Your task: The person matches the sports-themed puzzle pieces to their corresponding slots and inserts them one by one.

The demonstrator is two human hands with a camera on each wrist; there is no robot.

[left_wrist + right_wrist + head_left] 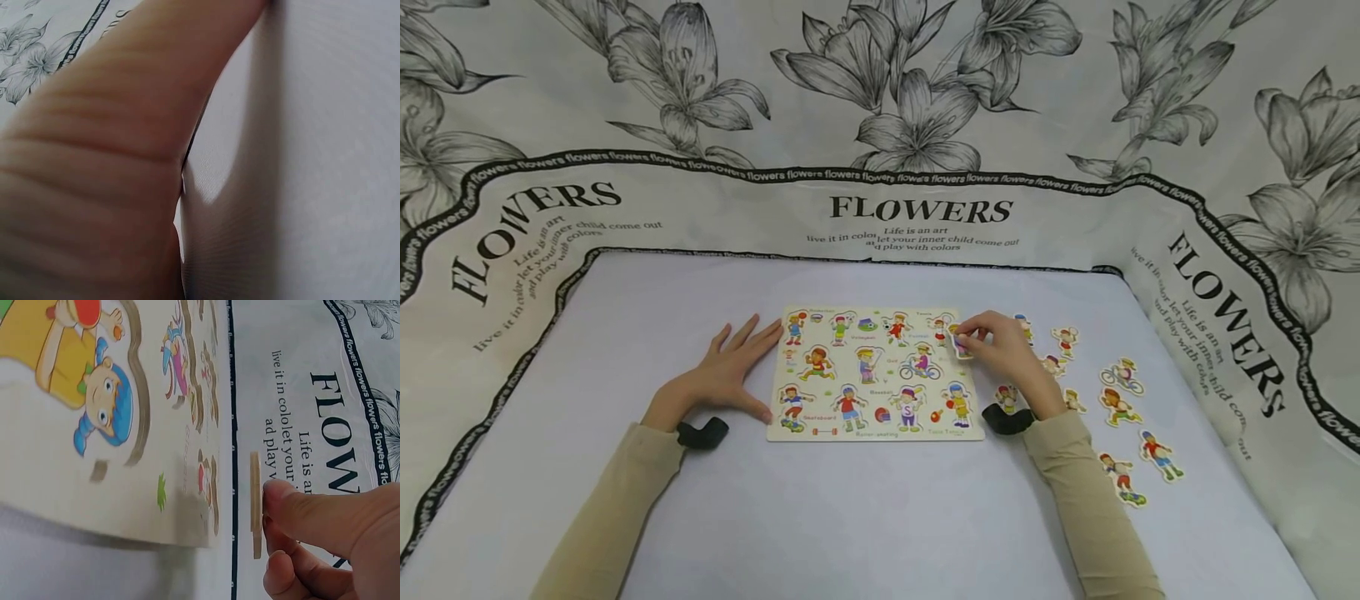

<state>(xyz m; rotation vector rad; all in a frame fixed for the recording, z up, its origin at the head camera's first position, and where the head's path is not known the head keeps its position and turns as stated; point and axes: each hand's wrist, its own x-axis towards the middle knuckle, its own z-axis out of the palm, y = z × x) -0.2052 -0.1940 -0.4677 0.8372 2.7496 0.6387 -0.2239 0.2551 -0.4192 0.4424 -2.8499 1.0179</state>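
A cream puzzle board printed with children playing sports lies flat on the table. My left hand is spread at its left side, with fingertips and thumb touching the board's edge; the left wrist view shows mostly the skin of this hand. Over the board's upper right edge, my right hand pinches a small wooden puzzle piece between thumb and fingers. That puzzle piece appears edge-on in the right wrist view, held up off the board, so its picture is hidden there.
Several loose puzzle pieces lie right of the board, among them a cyclist, a runner, a skateboarder and a roller skater. My right forearm partly covers others. A flower-printed cloth stands around the white table.
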